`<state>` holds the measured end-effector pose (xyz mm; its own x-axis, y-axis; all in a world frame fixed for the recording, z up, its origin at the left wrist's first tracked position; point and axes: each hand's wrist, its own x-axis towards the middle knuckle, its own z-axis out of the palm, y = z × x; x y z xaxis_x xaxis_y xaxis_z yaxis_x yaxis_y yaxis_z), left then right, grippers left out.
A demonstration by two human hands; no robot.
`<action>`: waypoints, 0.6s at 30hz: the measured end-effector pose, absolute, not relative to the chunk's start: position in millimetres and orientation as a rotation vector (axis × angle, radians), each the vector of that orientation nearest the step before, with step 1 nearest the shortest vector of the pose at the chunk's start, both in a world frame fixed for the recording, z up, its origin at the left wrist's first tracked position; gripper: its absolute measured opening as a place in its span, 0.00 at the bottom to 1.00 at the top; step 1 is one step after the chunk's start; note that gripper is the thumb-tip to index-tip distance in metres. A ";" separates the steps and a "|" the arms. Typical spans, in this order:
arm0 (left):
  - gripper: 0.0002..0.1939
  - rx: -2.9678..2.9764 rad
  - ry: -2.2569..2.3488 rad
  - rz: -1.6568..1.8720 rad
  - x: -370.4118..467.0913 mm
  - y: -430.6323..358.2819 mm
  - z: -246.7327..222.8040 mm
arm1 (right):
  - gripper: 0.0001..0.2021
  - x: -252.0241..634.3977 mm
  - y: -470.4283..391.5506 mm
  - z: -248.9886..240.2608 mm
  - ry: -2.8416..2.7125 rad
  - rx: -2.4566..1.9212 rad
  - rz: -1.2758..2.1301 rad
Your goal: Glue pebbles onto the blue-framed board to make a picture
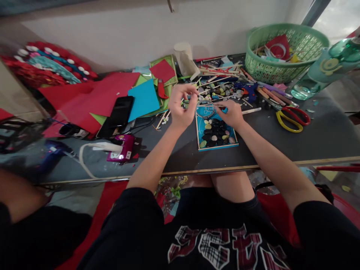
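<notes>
My left hand point(182, 107) is raised just left of a shallow blue tray point(199, 129). Its thumb and fingertips are pinched together, and whatever is between them is too small to make out. Over the tray's far end, my right hand point(231, 113) pinches a thin pale stick point(209, 105). Around that stick shows a loop of thin pale string point(204, 102), with more string tangled on the blue base. Black, yellow and pinkish pebbles point(215, 132) lie in rows across the tray's near part. Pale wooden strips edge the tray.
Loose pebbles, sticks and a blue glue gun point(249, 90) lie behind the tray. Scissors point(292, 119), a green basket point(287, 69) and a bottle point(323, 71) stand right. Leftward are coloured sheets point(143, 99), a phone point(120, 112) and a purple power adapter point(121, 148). Another person sits far left.
</notes>
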<state>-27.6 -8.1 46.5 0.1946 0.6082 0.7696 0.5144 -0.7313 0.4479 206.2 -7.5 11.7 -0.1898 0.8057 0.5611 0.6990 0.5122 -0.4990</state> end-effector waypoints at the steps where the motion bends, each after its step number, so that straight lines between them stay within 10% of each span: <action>1: 0.18 2.375 1.083 1.623 -23.9 -5.3 36.1 | 0.10 206.5 -7.4 12.1 -1.935 -1.236 0.166; 18: 0.19 2.568 1.292 1.080 -15.5 9.4 3.2 | 0.18 208.4 -1.4 7.1 -1.909 -1.122 0.214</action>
<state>-15.5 9.4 3.2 0.3994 0.7277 0.5576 0.6777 -0.6439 0.3550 208.4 -1.4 7.1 -0.1991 0.7726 0.6029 0.6199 0.5758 -0.5331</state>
